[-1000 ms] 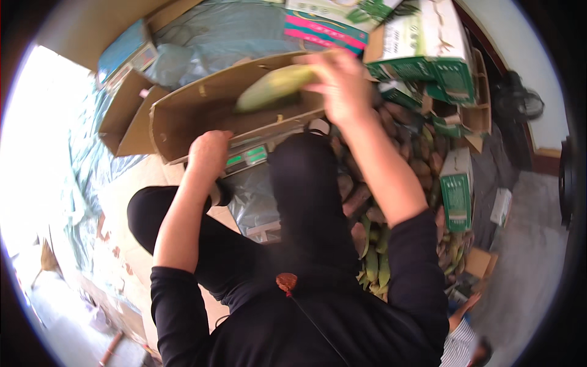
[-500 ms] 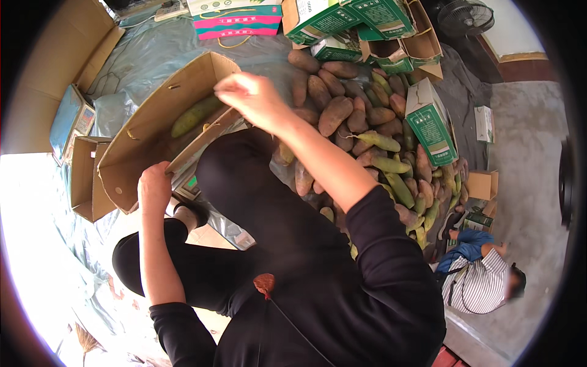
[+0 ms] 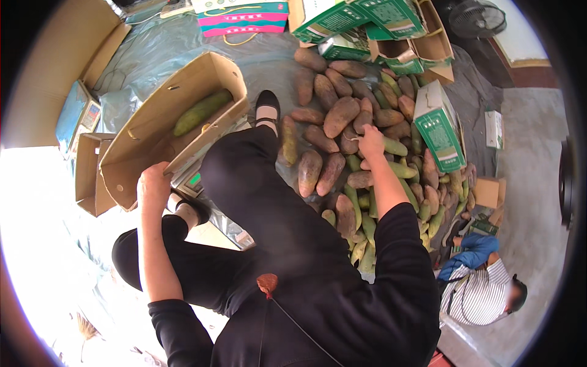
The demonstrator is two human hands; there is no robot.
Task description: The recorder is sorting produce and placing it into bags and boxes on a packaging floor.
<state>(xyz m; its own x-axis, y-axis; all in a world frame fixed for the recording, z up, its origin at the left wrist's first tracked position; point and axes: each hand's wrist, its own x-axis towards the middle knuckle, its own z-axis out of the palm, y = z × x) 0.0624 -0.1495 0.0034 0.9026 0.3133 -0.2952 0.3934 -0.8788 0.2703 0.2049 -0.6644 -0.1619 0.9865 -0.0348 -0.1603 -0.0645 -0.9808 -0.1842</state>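
My left hand (image 3: 154, 186) is closed on the near rim of a long, open cardboard box (image 3: 137, 137), which tilts across the left of the view. Inside the box lies one long green radish (image 3: 202, 112). To the right, my right hand (image 3: 371, 145) reaches into a floor pile of reddish-brown and green radishes. Its fingers are wrapped round a pale green radish (image 3: 395, 147), whose thin root tip pokes out on the left of the hand. Reddish-brown radishes (image 3: 341, 117) lie close beside it. A device with a lit green display (image 3: 195, 178) shows partly under the box.
Green-and-white cartons (image 3: 391, 18) stand at the back, and another carton (image 3: 440, 128) sits on the pile's right side. A smaller cardboard box (image 3: 92, 177) is at the left. A fan (image 3: 477, 19) stands far right. Another person (image 3: 480, 290) sits at the lower right.
My right hand has moved from over the box rightward to the pile and taken hold of a green radish. My left hand stays on the box rim.
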